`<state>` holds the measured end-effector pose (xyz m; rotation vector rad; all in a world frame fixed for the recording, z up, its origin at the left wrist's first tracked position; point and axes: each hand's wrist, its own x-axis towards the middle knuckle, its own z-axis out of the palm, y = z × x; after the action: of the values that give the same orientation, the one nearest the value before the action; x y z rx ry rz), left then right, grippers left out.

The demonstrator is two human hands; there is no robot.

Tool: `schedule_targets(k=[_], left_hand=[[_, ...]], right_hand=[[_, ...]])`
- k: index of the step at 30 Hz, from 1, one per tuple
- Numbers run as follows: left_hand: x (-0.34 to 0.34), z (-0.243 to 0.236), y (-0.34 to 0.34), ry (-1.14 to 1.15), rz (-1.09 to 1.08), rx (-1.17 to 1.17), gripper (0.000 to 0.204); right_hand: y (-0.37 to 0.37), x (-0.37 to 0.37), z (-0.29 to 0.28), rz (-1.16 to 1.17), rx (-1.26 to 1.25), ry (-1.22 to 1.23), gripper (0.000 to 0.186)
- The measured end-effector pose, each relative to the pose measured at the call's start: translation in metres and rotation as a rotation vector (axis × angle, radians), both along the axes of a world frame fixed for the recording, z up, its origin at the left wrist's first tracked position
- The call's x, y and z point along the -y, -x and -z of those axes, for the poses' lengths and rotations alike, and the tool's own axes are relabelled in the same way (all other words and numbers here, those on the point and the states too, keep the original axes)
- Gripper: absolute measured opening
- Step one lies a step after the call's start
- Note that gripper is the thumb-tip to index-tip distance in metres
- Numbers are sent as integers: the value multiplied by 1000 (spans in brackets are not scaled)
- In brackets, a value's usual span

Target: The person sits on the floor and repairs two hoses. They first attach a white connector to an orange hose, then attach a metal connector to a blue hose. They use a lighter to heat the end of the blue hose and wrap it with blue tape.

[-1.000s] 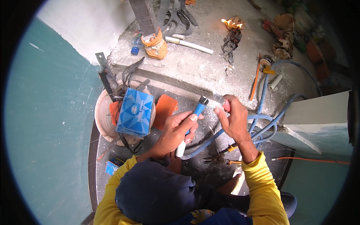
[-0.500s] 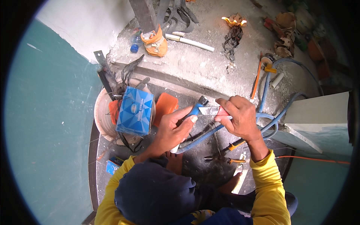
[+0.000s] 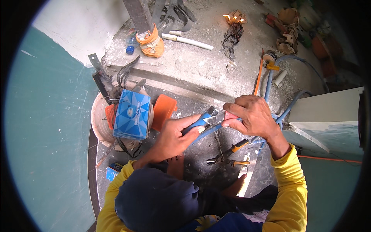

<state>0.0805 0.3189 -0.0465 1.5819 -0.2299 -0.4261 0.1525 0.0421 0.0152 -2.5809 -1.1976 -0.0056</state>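
Blade point(image 3: 219, 117) lies near the dark end point(image 3: 210, 111) of the blue tube point(image 3: 198, 122); left hand point(image 3: 176, 135) wraps the tube, right hand point(image 3: 253, 115) pinches the red handle point(image 3: 230, 115); keeping left thumb clear seems safest.

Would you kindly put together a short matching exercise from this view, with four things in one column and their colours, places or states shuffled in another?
Things:
1. Right hand
2. Patterned box
3. Crumpled brown piece
4. Snips

Descriptions:
A. Alight, with small flames showing
B. Lying on the dark floor
C. Gripping a red-handled knife
D. Blue, left of an orange container

Right pairs: 1-C, 2-D, 3-A, 4-B.
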Motion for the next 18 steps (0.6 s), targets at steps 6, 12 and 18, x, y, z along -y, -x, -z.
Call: schedule_targets(k=[6,12,18], left_hand=[[5,0,-2,6,-7,-10,35],[-6,-7,16,41,-37,-94,32],[6,2,0,88,-113,-150,28]], right_hand=[[-11,24,19,9,-111,-54,46],[-15,88,25,590,-287,-286,42],[22,-16,47,335,-959,-783,47]])
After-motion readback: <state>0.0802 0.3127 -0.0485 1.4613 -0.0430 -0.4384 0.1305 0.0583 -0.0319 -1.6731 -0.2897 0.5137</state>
